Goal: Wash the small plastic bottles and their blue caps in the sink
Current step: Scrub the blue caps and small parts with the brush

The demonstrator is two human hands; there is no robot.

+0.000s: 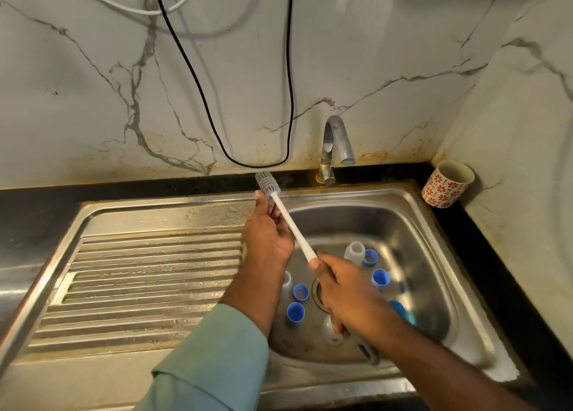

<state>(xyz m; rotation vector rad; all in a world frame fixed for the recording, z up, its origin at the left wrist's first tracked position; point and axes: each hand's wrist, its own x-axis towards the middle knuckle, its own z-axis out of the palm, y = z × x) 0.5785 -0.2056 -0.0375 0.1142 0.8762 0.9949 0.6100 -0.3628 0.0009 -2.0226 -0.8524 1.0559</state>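
Several blue caps, such as one (295, 312) left of the drain and another (380, 278) to the right, lie in the steel sink (412, 224). One clear small bottle (355, 252) stands at the back of the basin. A second bottle (286, 283) is half hidden by my left forearm, and a third (330, 330) lies under my right hand. My right hand (344, 299) grips the lower handle of a white bottle brush (291, 224). My left hand (266, 227) pinches the brush just below its grey head, above the sink's back left rim.
A chrome tap (333, 146) stands behind the basin with no water running. The ribbed drainboard (148, 280) lies to the left. A red-patterned cup (446, 182) sits in the back right corner. A black cable (217, 115) hangs down the marble wall.
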